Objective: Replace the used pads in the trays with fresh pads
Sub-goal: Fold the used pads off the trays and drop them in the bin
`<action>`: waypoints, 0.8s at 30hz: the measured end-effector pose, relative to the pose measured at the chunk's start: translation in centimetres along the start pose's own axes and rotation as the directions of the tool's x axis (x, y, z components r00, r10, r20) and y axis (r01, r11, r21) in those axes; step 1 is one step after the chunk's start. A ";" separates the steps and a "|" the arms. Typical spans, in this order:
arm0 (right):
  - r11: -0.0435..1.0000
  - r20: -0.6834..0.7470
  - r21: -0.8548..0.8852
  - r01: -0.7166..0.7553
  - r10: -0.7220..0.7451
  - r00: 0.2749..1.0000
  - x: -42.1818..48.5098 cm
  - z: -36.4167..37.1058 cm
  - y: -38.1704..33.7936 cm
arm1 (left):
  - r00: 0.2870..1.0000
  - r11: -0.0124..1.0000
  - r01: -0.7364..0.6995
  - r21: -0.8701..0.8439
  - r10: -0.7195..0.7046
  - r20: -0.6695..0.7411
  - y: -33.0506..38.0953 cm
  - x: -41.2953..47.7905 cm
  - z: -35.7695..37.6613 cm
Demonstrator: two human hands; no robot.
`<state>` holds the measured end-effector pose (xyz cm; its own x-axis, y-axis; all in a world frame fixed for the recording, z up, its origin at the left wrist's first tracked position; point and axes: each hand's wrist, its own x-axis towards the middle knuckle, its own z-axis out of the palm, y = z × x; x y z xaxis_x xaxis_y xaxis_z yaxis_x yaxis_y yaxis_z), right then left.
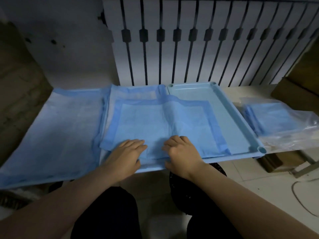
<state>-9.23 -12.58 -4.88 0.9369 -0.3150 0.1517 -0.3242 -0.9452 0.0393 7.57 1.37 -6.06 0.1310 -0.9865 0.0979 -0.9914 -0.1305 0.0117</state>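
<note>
Pale tiled floor nearest. Low white table beyond, carrying light-blue tray; bagged pads just right of it (clear plastic bag). Ribbed radiator behind. Blue pad spread half into tray. Left hand flat on pad's near edge, fingers straight; right hand curled, pinching same edge.

Light-blue pad, darker-blue border; pale-blue tray

Home-like room: radiator, tiled floor, cardboard boxes.
</note>
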 end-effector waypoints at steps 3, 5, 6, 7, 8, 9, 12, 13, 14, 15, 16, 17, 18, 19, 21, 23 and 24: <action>0.981 0.055 -0.165 0.104 -0.096 0.994 1.3 -0.2 -0.8 | 0.997 0.986 -0.072 0.151 0.068 0.033 -1.1 0.5 -0.2; 0.953 0.043 -0.246 0.177 -0.172 0.984 1.8 -0.6 -1.0 | 0.988 0.950 -0.152 0.273 0.151 0.026 -1.1 0.8 -0.2; 0.939 0.043 -0.278 0.204 -0.200 0.979 1.9 -0.9 -1.0 | 0.984 0.935 -0.178 0.307 0.171 0.050 -1.1 0.9 -0.1; 0.928 0.046 -0.299 0.223 -0.219 0.975 2.0 -1.1 -0.9 | 0.980 0.924 -0.197 0.329 0.178 0.086 -1.0 1.0 0.0; 0.921 0.040 -0.309 0.236 -0.235 0.971 2.0 -1.2 -0.7 | 0.980 0.914 -0.194 0.357 0.166 0.107 -1.0 1.1 0.2; 0.918 0.035 -0.316 0.238 -0.240 0.970 1.9 -1.1 -0.5 | 0.981 0.902 -0.189 0.388 0.156 0.116 -1.1 1.2 0.4; 0.933 0.062 -0.294 0.205 -0.196 0.979 1.3 -0.7 0.1 | 0.989 0.895 -0.138 0.424 0.102 0.107 -1.9 1.1 0.3; 0.941 0.070 -0.282 0.188 -0.175 0.982 1.0 -0.4 0.4 | 0.991 0.895 -0.122 0.429 0.089 0.095 -2.1 0.8 0.3; 0.948 0.073 -0.272 0.167 -0.153 0.986 0.8 -0.1 0.6 | 0.992 0.893 -0.121 0.433 0.096 0.079 -2.4 0.6 0.2; 0.955 0.075 -0.259 0.147 -0.132 0.988 0.6 0.1 0.9 | 0.992 0.898 -0.122 0.422 0.109 0.056 -2.7 0.2 0.1; 0.965 0.070 -0.233 0.117 -0.103 0.992 0.4 0.2 1.0 | 0.993 0.907 -0.118 0.405 0.115 0.031 -3.0 0.0 -0.2; 0.978 0.046 -0.193 0.073 -0.065 0.997 0.3 0.3 1.1 | 0.993 0.920 -0.107 0.377 0.115 0.002 -3.4 -0.2 -0.6; 0.989 0.016 -0.147 0.028 -0.026 1.000 0.2 0.3 1.0 | 0.992 0.935 -0.100 0.340 0.118 -0.033 -3.6 -0.2 -1.1; 0.995 -0.027 -0.097 -0.003 0.000 1.000 0.3 0.3 0.7 | 0.992 0.947 -0.090 0.308 0.113 -0.057 -3.9 -0.1 -1.6; 0.999 -0.109 -0.027 -0.045 0.042 0.993 1.2 0.0 -0.8 | 0.998 0.971 -0.060 0.231 0.065 -0.013 -4.3 0.4 -2.3; 0.997 -0.164 -0.016 -0.077 0.073 0.984 2.8 -0.1 -3.0 | 0.998 0.987 0.005 0.159 -0.015 0.066 -4.4 0.9 -3.2; 0.996 -0.174 -0.002 -0.092 0.090 0.981 3.8 0.0 -4.2 | 0.996 0.990 0.038 0.137 -0.049 0.077 -4.3 1.2 -3.8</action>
<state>-4.29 -9.84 -4.51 0.8667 -0.3790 0.3243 -0.4091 -0.9121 0.0277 11.93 1.15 -2.25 0.1791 -0.9836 0.0203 -0.9761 -0.1803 -0.1212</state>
